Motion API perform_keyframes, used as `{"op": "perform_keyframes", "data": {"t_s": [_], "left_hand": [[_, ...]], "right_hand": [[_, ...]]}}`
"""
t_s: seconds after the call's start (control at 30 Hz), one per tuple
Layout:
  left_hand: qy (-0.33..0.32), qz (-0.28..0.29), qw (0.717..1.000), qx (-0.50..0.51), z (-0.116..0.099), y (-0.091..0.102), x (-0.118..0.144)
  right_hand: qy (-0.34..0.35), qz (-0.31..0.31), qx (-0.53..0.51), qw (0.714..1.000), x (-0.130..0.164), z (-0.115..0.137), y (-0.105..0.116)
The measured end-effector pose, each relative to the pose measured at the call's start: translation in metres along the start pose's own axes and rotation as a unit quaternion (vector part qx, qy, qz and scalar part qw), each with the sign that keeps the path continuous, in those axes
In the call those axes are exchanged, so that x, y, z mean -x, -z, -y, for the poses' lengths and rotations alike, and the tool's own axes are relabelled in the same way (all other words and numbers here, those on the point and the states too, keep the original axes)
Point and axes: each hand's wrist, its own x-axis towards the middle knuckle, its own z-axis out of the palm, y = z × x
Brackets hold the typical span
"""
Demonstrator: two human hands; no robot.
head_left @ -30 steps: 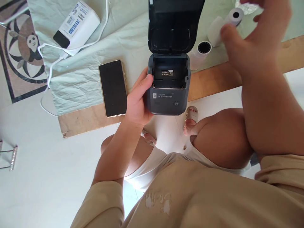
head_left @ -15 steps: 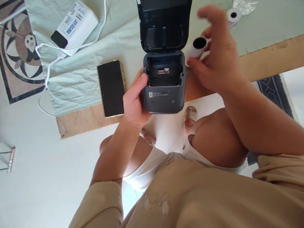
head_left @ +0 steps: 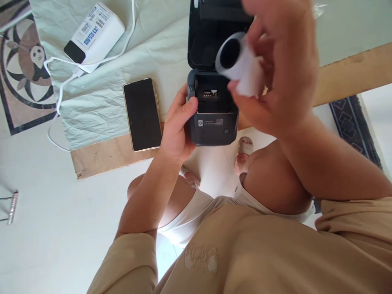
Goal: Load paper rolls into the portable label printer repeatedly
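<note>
A dark label printer with its black lid swung up is gripped along its left side by my left hand. Its paper bay shows a small printed sticker, and no roll sits in the visible part. My right hand pinches a white paper roll with a wide dark core. The roll is tilted above the upper right of the bay and hides part of the lid and the bay's right side.
Left of the printer lies a phone with a dark screen. Farther left are a white device with labels and its white cable. Pale green cloth covers the table, whose wooden edge faces me. Clear plastic lies at top right.
My right hand has lifted the paper roll from beside the printer, moving it left and over the lid and bay. The printer has shifted slightly right in my left hand.
</note>
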Motion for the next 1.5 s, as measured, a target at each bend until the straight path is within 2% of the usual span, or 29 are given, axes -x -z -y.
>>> {"op": "perform_keyframes", "data": {"t_s": [0.07, 0.17, 0.37, 0.47, 0.6, 0.7, 0.77, 0.83, 0.93, 1.0, 1.1, 1.2, 1.33, 1.4, 1.5], "left_hand": [[0.003, -0.011, 1.0, -0.018, 0.0, 0.0, 0.001], [0.01, -0.022, 1.0, 0.0, 0.0, 0.001, 0.001], [0.002, 0.006, 0.999, 0.042, 0.001, 0.004, 0.001], [0.004, 0.017, 0.999, 0.05, 0.001, 0.004, 0.001], [-0.015, 0.027, 0.999, 0.043, -0.001, 0.003, 0.001], [-0.014, 0.026, 0.999, 0.04, -0.001, 0.004, 0.003], [-0.008, 0.022, 0.999, 0.037, -0.001, 0.006, 0.004], [-0.002, 0.022, 0.999, 0.028, 0.0, 0.008, 0.005], [0.003, 0.018, 1.0, 0.005, 0.002, 0.009, 0.005], [-0.001, 0.016, 1.0, -0.009, 0.003, 0.008, 0.005], [0.003, 0.01, 1.0, -0.019, 0.002, 0.006, 0.005], [0.023, -0.007, 0.999, -0.024, 0.001, 0.006, 0.005], [0.015, -0.022, 0.999, -0.023, 0.0, 0.009, 0.006], [0.008, -0.011, 1.0, -0.026, 0.0, 0.008, 0.006], [-0.015, 0.0, 1.0, 0.001, 0.0, 0.001, 0.008]], "right_hand": [[0.059, -0.021, 0.126, 0.99, 0.001, 0.005, -0.006], [0.075, -0.013, 0.215, 0.974, -0.003, 0.012, -0.013], [0.094, -0.006, 0.229, 0.969, -0.006, 0.009, -0.012], [0.133, -0.046, 0.226, 0.964, -0.003, 0.009, -0.012], [0.214, -0.091, 0.239, 0.943, 0.002, 0.015, -0.018], [0.277, -0.051, 0.242, 0.929, 0.006, 0.02, -0.023], [0.3, -0.02, 0.213, 0.93, 0.007, 0.02, -0.023], [0.273, -0.033, 0.163, 0.948, 0.005, 0.015, -0.019], [0.147, -0.141, 0.119, 0.972, -0.002, 0.003, -0.009], [0.079, -0.172, 0.082, 0.978, -0.007, -0.006, -0.004], [0.086, -0.132, 0.011, 0.987, -0.012, -0.011, -0.003], [0.095, -0.096, 0.028, 0.99, -0.01, -0.007, -0.008], [0.108, -0.008, 0.033, 0.994, -0.006, -0.002, -0.013], [0.089, 0.025, 0.003, 0.996, -0.005, -0.002, -0.015], [0.043, 0.071, -0.106, 0.991, -0.005, -0.003, -0.017]]}}
